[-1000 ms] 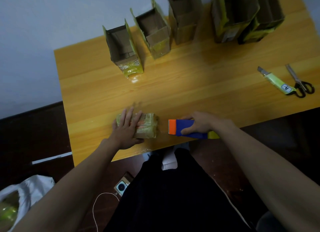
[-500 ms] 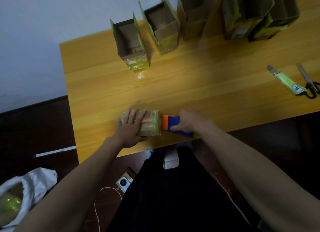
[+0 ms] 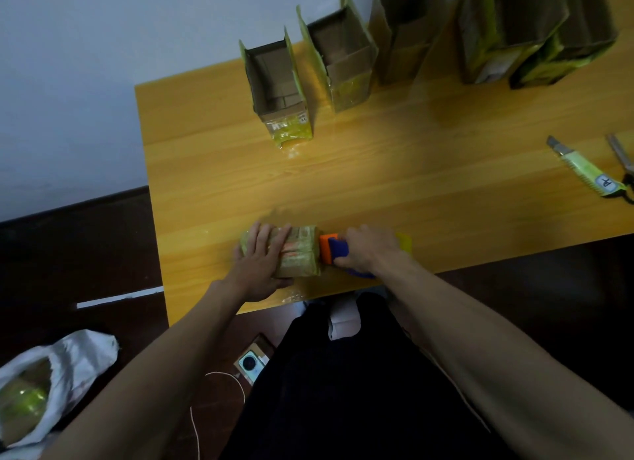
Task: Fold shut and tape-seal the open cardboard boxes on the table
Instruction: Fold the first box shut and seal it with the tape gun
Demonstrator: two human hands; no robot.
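Two hands work at the near edge of the worktop (image 3: 429, 171), at about 6 o'clock in the head view, where we see a small cardboard box (image 3: 297, 253) lying flat with its flaps closed. Our left hand (image 3: 259, 265) rests on the box with fingers straight and spread, pressing it down at its 9 o'clock end. Our right hand (image 3: 368, 250) is curled round the blue handle of a tape dispenser (image 3: 331, 250), whose orange head touches the box's 3 o'clock end. We judge the step in hand to be the taping of this box: the dispenser appears set at the seam's start, though whether tape is already stuck down we cannot tell. The next move would call for drawing the dispenser steadily toward 9 o'clock along the seam while the left hand gives way without letting the box slide. At 12 to 1 o'clock stand the open boxes (image 3: 278, 82), upright in a row along the far edge, not yet folded. A utility knife (image 3: 583, 166) and scissors (image 3: 622, 157) lie at 3 o'clock, well apart from the work.
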